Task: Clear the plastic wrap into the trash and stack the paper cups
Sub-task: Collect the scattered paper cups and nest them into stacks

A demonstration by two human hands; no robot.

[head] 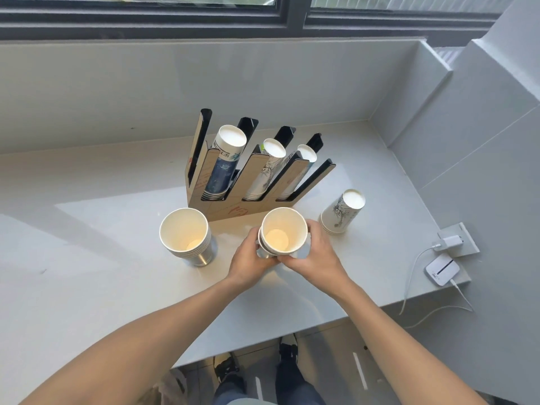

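An upright stack of white paper cups stands at the counter's middle, mouth up. My left hand grips its left side and my right hand its right side; clear plastic wrap seems to cling around its lower part. To the left, another mouth-up cup stack sits in a shiny sleeve. At the right a short stack of printed cups stands upside down. Behind them a slotted cup rack holds three upside-down cup stacks.
A white counter runs under a window, with a wall close on the right. A small white device, a charger and cables lie at the right edge. My feet show on the floor below the counter's front edge.
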